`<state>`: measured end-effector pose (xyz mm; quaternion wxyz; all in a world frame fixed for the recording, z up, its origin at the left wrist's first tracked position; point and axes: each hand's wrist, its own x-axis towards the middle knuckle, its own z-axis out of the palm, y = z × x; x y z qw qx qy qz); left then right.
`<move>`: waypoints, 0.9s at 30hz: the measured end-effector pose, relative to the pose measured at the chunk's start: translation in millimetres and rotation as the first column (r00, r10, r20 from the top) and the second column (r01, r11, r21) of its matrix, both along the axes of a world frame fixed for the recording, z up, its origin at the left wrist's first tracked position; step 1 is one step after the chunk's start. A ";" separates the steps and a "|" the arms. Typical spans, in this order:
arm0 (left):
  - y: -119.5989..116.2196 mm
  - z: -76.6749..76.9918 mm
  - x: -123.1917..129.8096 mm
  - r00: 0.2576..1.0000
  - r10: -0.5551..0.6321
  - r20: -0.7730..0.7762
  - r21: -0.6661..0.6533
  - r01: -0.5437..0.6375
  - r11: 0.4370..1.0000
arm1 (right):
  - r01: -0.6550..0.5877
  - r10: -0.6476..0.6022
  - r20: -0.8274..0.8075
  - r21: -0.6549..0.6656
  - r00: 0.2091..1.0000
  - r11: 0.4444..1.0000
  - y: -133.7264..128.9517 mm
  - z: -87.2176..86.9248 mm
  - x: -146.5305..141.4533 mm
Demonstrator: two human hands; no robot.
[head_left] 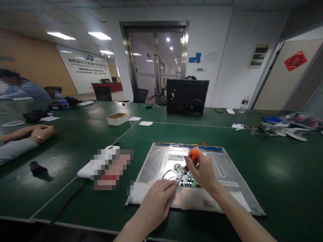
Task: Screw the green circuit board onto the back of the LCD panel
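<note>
A silver metal panel (219, 168) lies flat on the green table, with a blue strip along its far edge. On its middle sits a small green circuit board (193, 181) with dark wires at its left. My right hand (203, 168) is closed around an orange and black screwdriver (193, 156), whose tip points down at the board's left part. Beside that tip, my left hand (161, 195) rests on the panel's near left part, fingers together at the board's edge; what they hold, if anything, is hidden.
Left of the panel are a white device (87, 169) and a blurred-out reddish object. Farther back stand an open box (118, 119), a black monitor-like unit (187, 97) and a bottle (243, 104). Another person's hands (42, 132) rest at the left. Plastic-wrapped parts (297, 124) lie right.
</note>
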<state>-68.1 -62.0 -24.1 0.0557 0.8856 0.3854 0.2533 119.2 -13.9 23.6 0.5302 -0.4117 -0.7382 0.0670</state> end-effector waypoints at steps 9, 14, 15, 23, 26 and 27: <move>-1.3 5.0 1.7 1.000 -0.009 -0.001 0.030 0.009 1.000 | -0.001 0.001 0.004 -0.005 1.000 1.000 -1.5 0.6 0.2; -1.2 5.1 1.5 1.000 -0.025 -0.003 0.025 0.026 0.999 | -0.011 0.011 0.006 -0.020 1.000 1.000 -1.0 -0.4 0.4; -1.2 5.2 1.5 1.000 -0.029 -0.005 0.020 0.029 0.999 | -0.011 0.011 0.005 -0.018 1.000 1.000 -0.8 -0.5 0.4; -1.9 8.0 1.0 0.998 -0.057 -0.016 0.007 0.058 0.998 | -0.007 0.007 0.029 0.004 1.000 1.000 -0.7 -0.6 -0.6; -1.9 8.4 1.0 0.998 -0.054 -0.019 0.006 0.054 0.999 | -0.004 0.004 0.034 0.016 0.999 1.000 -1.0 -0.3 -1.1; -1.8 8.2 1.1 0.999 -0.049 -0.017 0.006 0.049 0.999 | -0.004 0.004 0.035 0.016 0.999 1.000 -1.1 0.0 -1.1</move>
